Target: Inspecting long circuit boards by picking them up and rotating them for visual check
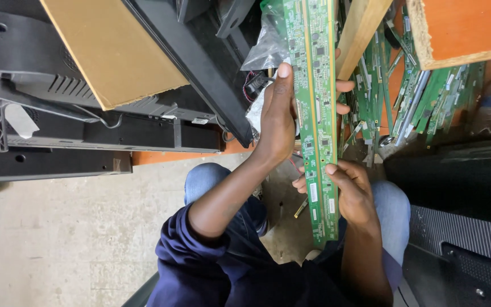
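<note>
Green fibreglass, long and narrow: the strip-shaped circuit board (316, 113) I hold runs upright between my knees, studded with small chips and pale labels. My left hand (277, 122) clamps its upper stretch, thumb on the near face and fingers (345, 86) curled round the far edge, which steadies the length. My right hand (352, 190) pinches the lower part, fingers closed on both edges. Behind, more green boards (421, 91) lean in a heap beside black plastic television casings (86, 113) and a brown cardboard sheet (109, 45).
</note>
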